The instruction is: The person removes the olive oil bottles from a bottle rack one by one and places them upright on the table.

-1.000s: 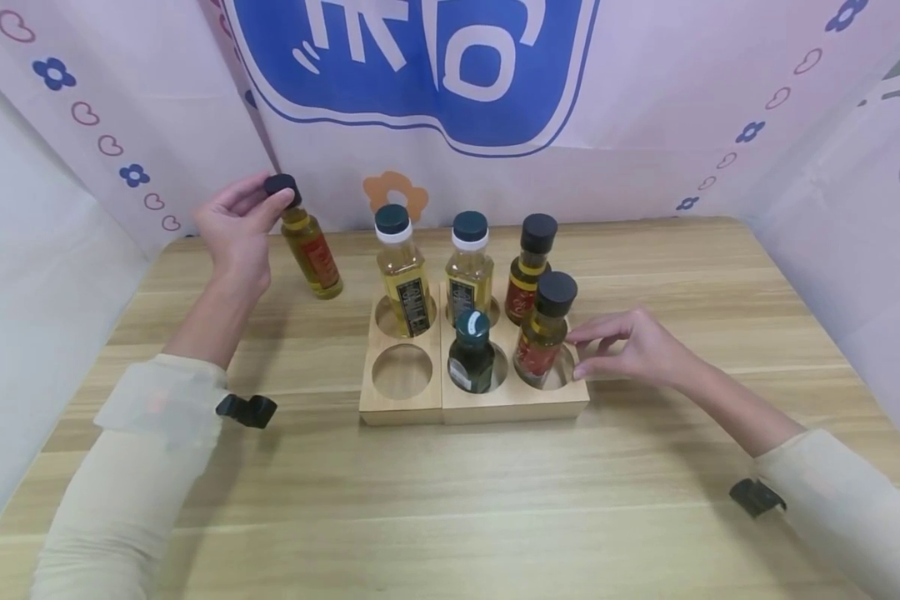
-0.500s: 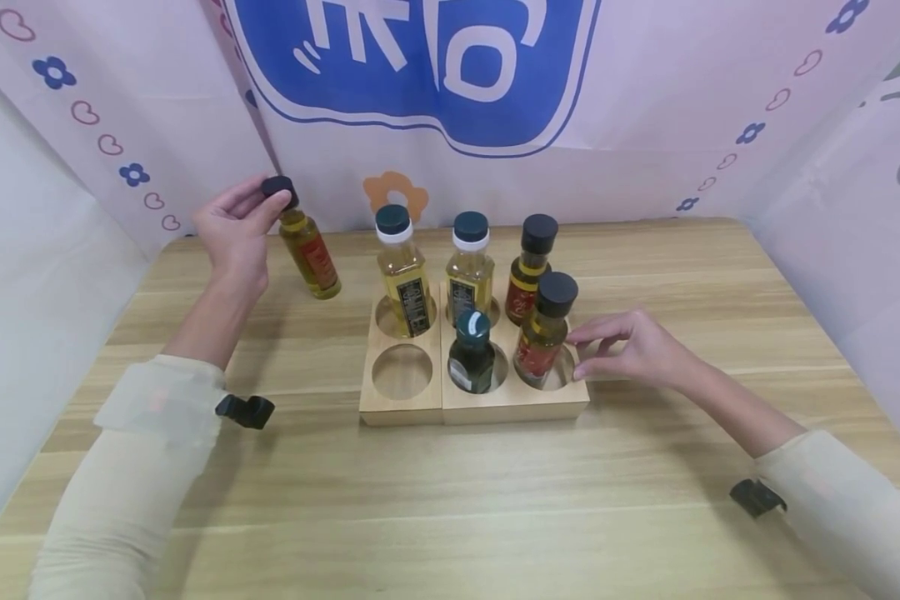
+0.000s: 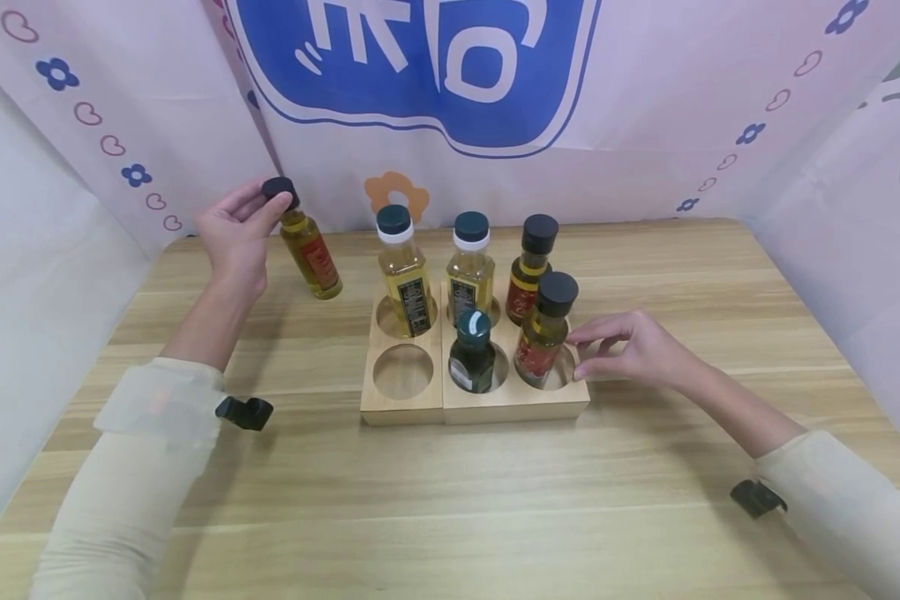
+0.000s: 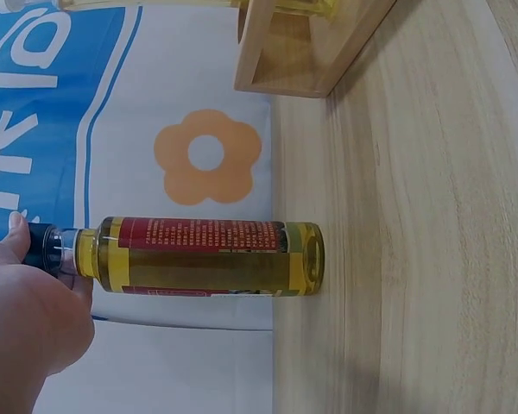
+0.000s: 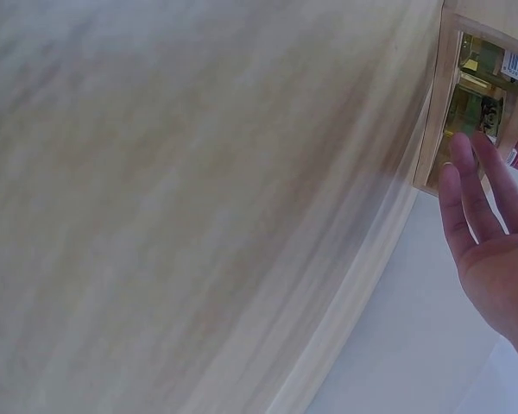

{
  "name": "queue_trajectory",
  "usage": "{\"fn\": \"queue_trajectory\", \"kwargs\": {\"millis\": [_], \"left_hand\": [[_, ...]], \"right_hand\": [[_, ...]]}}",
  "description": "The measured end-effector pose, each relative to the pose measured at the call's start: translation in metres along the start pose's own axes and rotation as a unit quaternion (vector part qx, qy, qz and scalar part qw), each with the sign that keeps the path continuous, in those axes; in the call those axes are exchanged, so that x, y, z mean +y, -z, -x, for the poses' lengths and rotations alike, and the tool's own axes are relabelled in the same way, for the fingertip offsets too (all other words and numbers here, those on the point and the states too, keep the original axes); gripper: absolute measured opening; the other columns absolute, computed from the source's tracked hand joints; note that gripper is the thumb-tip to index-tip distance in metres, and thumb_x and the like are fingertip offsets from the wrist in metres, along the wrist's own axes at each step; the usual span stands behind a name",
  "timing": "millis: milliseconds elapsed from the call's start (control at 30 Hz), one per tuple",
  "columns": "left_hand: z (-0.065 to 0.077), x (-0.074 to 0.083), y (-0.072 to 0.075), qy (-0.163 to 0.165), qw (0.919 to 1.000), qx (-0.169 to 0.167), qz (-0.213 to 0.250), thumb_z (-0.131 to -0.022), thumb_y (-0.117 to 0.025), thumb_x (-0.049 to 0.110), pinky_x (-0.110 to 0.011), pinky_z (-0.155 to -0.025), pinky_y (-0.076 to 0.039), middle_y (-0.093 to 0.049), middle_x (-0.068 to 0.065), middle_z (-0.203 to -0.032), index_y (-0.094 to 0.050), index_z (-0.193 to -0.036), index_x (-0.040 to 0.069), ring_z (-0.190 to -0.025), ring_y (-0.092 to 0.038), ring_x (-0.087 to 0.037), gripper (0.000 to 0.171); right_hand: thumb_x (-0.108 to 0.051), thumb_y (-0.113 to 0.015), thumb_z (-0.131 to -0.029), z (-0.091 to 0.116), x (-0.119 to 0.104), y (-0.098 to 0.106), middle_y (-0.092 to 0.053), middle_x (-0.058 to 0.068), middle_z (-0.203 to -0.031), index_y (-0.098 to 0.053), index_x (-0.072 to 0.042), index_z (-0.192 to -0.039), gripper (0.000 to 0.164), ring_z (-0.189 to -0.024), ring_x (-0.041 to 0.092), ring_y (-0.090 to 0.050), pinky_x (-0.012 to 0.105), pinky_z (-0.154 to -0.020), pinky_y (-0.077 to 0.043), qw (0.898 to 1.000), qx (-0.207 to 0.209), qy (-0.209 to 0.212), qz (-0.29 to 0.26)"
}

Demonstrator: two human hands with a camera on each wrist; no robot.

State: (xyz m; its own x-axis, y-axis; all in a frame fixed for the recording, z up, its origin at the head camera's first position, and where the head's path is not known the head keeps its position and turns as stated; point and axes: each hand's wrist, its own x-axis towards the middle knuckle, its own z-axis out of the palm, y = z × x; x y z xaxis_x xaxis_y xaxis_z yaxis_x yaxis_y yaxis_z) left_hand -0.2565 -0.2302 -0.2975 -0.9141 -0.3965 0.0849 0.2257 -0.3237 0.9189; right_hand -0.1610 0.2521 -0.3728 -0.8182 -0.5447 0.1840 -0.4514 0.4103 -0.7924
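At the table's back left, my left hand (image 3: 236,237) pinches the black cap of a slim oil bottle (image 3: 318,260) with a red label. In the left wrist view that bottle (image 4: 207,256) has its base close to the tabletop; whether it touches I cannot tell. My right hand (image 3: 641,350) is at the right end of a wooden rack (image 3: 513,410), fingertips at its edge, beside a black-capped, red-labelled bottle (image 3: 542,346). In the right wrist view the fingers of the right hand (image 5: 501,267) look fairly straight against the rack (image 5: 432,129).
Two clear bottles of yellow oil (image 3: 407,279) with green caps stand in the rack's back row, beside another red-labelled bottle (image 3: 527,287). In front sits a small dark bottle (image 3: 472,367). The front-left round hole (image 3: 402,372) holds nothing. A printed cloth (image 3: 645,100) hangs behind.
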Motion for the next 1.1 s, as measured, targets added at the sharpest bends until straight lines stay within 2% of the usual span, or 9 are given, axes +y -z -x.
{"fn": "queue_trajectory", "kwargs": {"millis": [100, 333, 467, 867, 1100], "left_hand": [[0.000, 0.000, 0.001, 0.007, 0.9999, 0.002, -0.011, -0.077, -0.089, -0.002, -0.023, -0.092, -0.059, -0.073, -0.016, -0.123, -0.069, -0.125, -0.004, -0.102, -0.075, -0.016, 0.052], [0.001, 0.003, 0.001, 0.008, 0.9983, 0.006, -0.058, -0.078, -0.090, 0.003, -0.019, -0.092, -0.058, -0.073, -0.012, -0.124, -0.075, -0.119, 0.004, -0.106, -0.073, -0.015, 0.043], [0.002, 0.007, -0.002, 0.004, 0.9985, -0.003, -0.055, -0.078, -0.090, 0.000, -0.019, -0.094, -0.057, -0.071, -0.013, -0.129, -0.074, -0.122, 0.005, -0.111, -0.071, -0.016, 0.047], [0.015, 0.025, -0.010, -0.054, 0.9935, -0.033, -0.095, -0.084, -0.085, 0.000, -0.014, -0.107, -0.046, -0.067, -0.008, -0.138, -0.070, -0.129, 0.004, -0.132, -0.061, -0.015, 0.048], [0.027, 0.034, -0.019, -0.103, 0.9846, -0.074, -0.120, -0.084, -0.084, -0.003, -0.020, -0.110, -0.046, -0.068, -0.008, -0.136, -0.072, -0.126, 0.005, -0.132, -0.061, -0.017, 0.044]], "right_hand": [[-0.001, -0.092, -0.075, 0.000, -0.001, 0.000, -0.078, 0.015, -0.107, -0.079, 0.002, -0.110, 0.038, -0.086, 0.028, -0.075, 0.031, -0.074, -0.065, 1.000, 0.000, -0.004, -0.001], [-0.001, -0.091, -0.075, 0.001, 0.000, 0.000, -0.078, 0.015, -0.107, -0.078, 0.002, -0.110, 0.038, -0.085, 0.026, -0.076, 0.031, -0.074, -0.065, 1.000, -0.001, -0.006, -0.006], [-0.002, -0.092, -0.075, 0.002, 0.000, 0.000, -0.078, 0.015, -0.107, -0.078, 0.002, -0.111, 0.038, -0.086, 0.028, -0.076, 0.031, -0.075, -0.065, 1.000, 0.000, -0.009, -0.003], [-0.002, -0.092, -0.075, 0.001, 0.001, 0.000, -0.078, 0.015, -0.108, -0.079, 0.001, -0.110, 0.038, -0.086, 0.028, -0.076, 0.031, -0.074, -0.065, 1.000, 0.000, -0.008, 0.003], [-0.002, -0.092, -0.075, 0.000, 0.000, 0.000, -0.078, 0.016, -0.109, -0.078, 0.002, -0.111, 0.038, -0.086, 0.029, -0.076, 0.031, -0.075, -0.065, 1.000, -0.001, -0.015, 0.002]]}}
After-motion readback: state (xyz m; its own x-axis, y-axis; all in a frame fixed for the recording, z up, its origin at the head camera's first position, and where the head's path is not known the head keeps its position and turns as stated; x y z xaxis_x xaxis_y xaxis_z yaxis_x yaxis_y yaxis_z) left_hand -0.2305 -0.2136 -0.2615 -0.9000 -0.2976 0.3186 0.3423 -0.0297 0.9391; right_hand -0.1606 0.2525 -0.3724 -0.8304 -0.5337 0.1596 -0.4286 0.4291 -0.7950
